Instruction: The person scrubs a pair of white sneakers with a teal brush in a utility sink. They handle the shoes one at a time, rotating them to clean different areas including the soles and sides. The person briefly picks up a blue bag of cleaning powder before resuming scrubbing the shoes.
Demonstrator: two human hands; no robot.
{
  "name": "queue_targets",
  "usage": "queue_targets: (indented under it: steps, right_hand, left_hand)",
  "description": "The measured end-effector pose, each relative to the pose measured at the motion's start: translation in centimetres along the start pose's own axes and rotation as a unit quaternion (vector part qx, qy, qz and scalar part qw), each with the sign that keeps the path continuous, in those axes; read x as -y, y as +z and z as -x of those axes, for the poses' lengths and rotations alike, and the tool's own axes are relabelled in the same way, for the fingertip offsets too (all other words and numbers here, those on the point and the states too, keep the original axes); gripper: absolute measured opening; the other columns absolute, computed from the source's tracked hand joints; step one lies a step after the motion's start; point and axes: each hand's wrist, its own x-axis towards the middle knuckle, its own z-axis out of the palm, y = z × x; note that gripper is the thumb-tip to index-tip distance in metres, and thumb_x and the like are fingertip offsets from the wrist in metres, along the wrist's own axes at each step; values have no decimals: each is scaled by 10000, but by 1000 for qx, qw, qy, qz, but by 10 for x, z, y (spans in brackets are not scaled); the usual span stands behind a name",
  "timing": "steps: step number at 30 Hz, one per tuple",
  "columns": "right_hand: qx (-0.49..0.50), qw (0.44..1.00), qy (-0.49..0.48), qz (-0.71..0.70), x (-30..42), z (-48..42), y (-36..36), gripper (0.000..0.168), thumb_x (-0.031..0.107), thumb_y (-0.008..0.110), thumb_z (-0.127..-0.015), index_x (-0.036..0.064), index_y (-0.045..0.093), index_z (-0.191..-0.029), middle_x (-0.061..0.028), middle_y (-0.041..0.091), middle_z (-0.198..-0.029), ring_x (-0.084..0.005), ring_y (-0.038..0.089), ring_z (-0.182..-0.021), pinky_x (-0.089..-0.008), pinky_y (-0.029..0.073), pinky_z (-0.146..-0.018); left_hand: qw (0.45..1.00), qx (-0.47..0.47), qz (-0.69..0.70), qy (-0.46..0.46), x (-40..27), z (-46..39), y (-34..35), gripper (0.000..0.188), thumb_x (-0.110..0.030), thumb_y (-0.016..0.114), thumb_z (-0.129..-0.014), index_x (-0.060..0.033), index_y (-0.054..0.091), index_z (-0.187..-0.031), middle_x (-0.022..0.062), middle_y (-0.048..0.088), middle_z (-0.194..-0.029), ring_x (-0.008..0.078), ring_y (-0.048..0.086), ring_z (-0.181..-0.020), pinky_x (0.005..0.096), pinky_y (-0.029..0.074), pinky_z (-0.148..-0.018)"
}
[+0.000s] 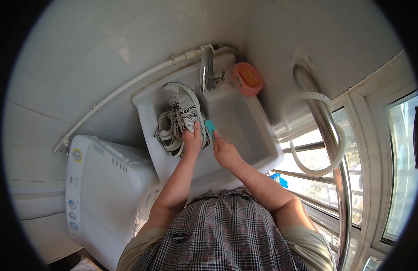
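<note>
My left hand [192, 139] grips a grey and white athletic shoe [186, 101] near its heel. The shoe is tilted with its toe toward the faucet and its sole edge facing right. In my right hand [226, 151] is a teal-handled brush [210, 126], held against the side of the sole by the heel; its bristles are mostly hidden. A second, similar shoe [166, 125] lies left of the first, partly covered by it. Both shoes are over the left, raised part of a white utility sink [268, 149].
A metal faucet [204, 67] rises at the sink's back edge. On the back right corner sits a pink soap dish [247, 79] with an orange inside. A white washing machine [107, 189] stands at left. A steel rail [334, 159] with a white corrugated hose [317, 173] runs along the window.
</note>
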Motion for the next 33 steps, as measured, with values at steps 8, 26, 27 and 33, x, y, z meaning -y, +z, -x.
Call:
queue_targets:
  steps: [8, 26, 27, 33]
  right_hand:
    - [-8, 998, 69, -4, -10, -52, -2, 445, 223, 431, -916, 64, 448, -1331, -261, 637, -788, -433, 624, -733, -525, 497, -701]
    - [32, 738, 286, -610, -19, 34, -63, 633, 457, 511, -924, 149, 290, -1431, -95, 628, -882, -59, 322, -420, -218, 300, -402]
    - [30, 757, 271, -593, -15, 38, -70, 626, 458, 506, -927, 149, 296, -1429, -96, 628, -875, -59, 325, -417, -217, 301, -402]
    - [-15, 825, 256, -504, -42, 43, -72, 531, 404, 512, -937, 157, 397, -1394, -110, 647, -868, -82, 435, -442, -256, 401, -429]
  left_hand:
    - [990, 104, 42, -83, -1, 13, 5, 310, -280, 514, -954, 14, 585, -1022, 80, 627, -938, 132, 551, -856, 294, 443, -780]
    - [839, 227, 390, -304, -66, 21, -17, 438, -297, 589, -912, 10, 498, -1211, 63, 579, -1146, 157, 547, -1045, 303, 420, -920]
    - [858, 299, 315, -274, -61, 27, -20, 433, -282, 598, -906, 7, 498, -1213, 61, 581, -1145, 159, 549, -1046, 303, 420, -919]
    - [756, 233, 476, -384, -53, 51, -10, 329, -102, 637, -849, -43, 559, -1163, 47, 610, -1102, 155, 569, -1037, 317, 441, -892]
